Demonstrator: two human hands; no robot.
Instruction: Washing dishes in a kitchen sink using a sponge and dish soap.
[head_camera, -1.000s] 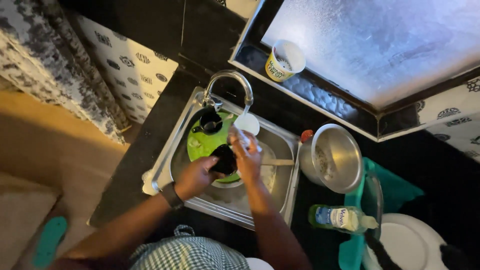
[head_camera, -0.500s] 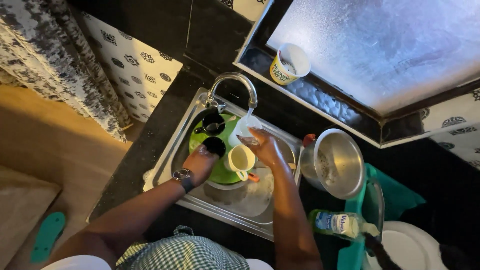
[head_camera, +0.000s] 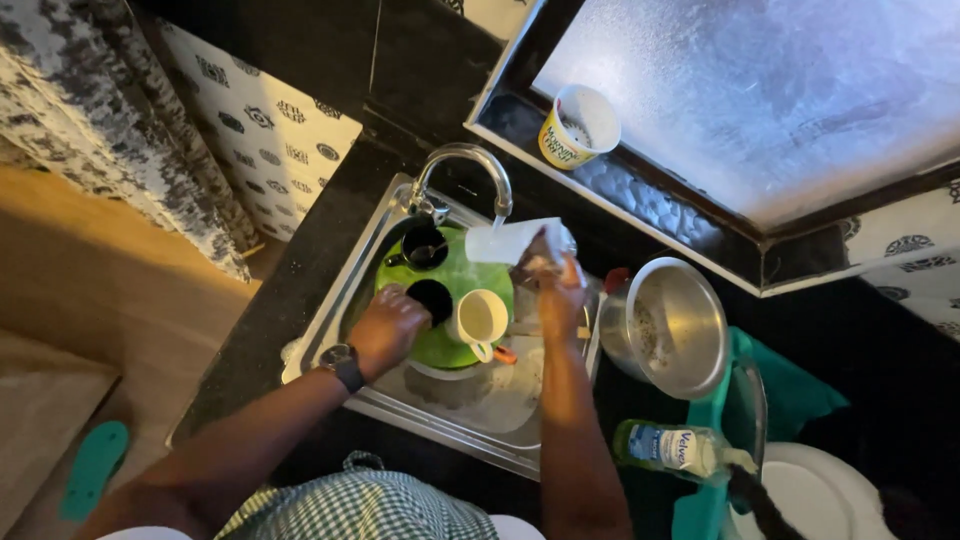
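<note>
Two hands in the sink, rinsing under the tap.
Your left hand (head_camera: 385, 328) grips a dark sponge (head_camera: 432, 298) over the green basin (head_camera: 458, 345); farther back, your right hand (head_camera: 560, 290) clamps a white cup (head_camera: 505, 241) tilted mouth-first under the tap (head_camera: 470, 165) to catch water.

Green plate (head_camera: 462, 280), cream mug (head_camera: 480, 318)

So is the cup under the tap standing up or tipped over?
Tipped. The right hand holds the white cup on its side, its open end toward the tap.
</note>
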